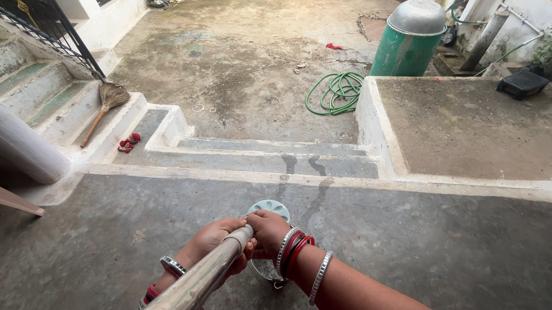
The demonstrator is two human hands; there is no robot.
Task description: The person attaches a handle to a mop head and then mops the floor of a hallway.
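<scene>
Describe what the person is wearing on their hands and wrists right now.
Both forearms are bare, with no sleeves or gloves. The right hand has silver bangles and red bangles at the wrist, plus another silver bangle farther up the forearm. The left hand has a silver bangle, with red bangles behind it.

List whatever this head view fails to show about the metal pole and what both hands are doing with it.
- Long shiny metal pole: its near end is cut off by the bottom edge.
- Pale green round plastic disc: mostly hidden behind both hands; how it joins the pole is unseen.
- Left hand and right hand: fingers curl around the pole top, so each grip's underside is hidden.
- Small metal part below the right wrist: unidentifiable, partly covered by the forearm.
</scene>
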